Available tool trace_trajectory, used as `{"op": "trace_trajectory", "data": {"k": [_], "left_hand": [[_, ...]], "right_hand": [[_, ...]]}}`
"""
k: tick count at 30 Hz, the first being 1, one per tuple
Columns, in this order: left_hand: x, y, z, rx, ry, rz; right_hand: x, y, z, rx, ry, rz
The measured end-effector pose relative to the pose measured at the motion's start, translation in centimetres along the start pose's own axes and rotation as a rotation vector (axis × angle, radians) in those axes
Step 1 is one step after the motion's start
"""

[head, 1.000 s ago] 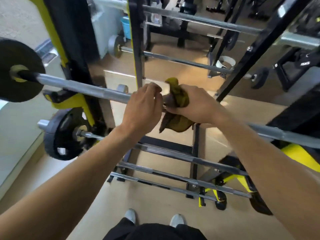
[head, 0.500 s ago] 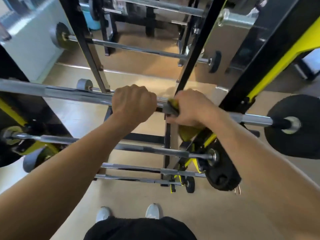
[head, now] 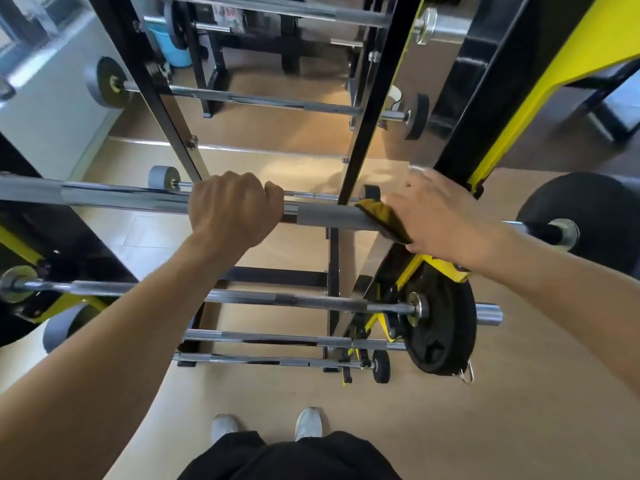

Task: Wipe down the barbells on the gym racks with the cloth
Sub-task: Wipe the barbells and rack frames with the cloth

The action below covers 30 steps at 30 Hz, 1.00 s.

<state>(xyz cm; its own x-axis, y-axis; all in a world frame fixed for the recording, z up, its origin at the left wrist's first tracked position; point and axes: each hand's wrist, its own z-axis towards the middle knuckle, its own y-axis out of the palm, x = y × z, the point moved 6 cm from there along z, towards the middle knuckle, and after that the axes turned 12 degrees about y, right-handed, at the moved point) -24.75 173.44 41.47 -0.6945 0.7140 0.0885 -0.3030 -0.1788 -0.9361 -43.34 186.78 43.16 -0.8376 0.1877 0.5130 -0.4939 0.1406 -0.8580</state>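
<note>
At the rack, the left hand (head: pixel 235 209) grips the barbell (head: pixel 332 218) in a fist; the right hand (head: pixel 446 220) clutches the yellow cloth (head: pixel 379 216) wrapped on it.

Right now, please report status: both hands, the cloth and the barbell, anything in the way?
Left hand grips barbell. Right hand holds cloth round the bar. Black rack upright stands just behind the cloth.

A pale tan floor (head: pixel 485 427) catches soft daylight, black and yellow rack uprights (head: pixel 491 109) rise from it, a pale wall (head: pixel 38 112) runs along the left, and a blue bucket (head: pixel 171 46) stands behind.
</note>
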Motion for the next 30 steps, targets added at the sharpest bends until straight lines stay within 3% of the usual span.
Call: {"op": "trace_trajectory", "data": {"k": [3, 8, 16, 22, 26, 30], "left_hand": [[0.2, 0.0, 0.0, 0.001, -0.017, 0.044], [0.7, -0.1, 0.1, -0.018, -0.020, 0.066], [0.7, 0.0, -0.2, 0.034, 0.028, 0.057], [0.5, -0.1, -0.3, 0.045, 0.038, 0.049], [0.5, -0.1, -0.3, 0.050, 0.033, 0.050], [0.6, 0.0, -0.3, 0.044, 0.024, 0.071]], "right_hand": [[-0.3, 0.2, 0.7, -0.078, -0.028, -0.010], [-2.8, -0.8, 3.0, -0.271, 0.078, 0.383], [-9.1, -4.0, 5.7, -0.134, 0.049, 0.569], [-5.1, -1.1, 2.6, -0.163, -0.042, 0.482], [0.0, 0.8, 0.4, -0.121, -0.038, 0.122], [0.4, 1.0, 0.1, -0.095, -0.138, -0.127]]}}
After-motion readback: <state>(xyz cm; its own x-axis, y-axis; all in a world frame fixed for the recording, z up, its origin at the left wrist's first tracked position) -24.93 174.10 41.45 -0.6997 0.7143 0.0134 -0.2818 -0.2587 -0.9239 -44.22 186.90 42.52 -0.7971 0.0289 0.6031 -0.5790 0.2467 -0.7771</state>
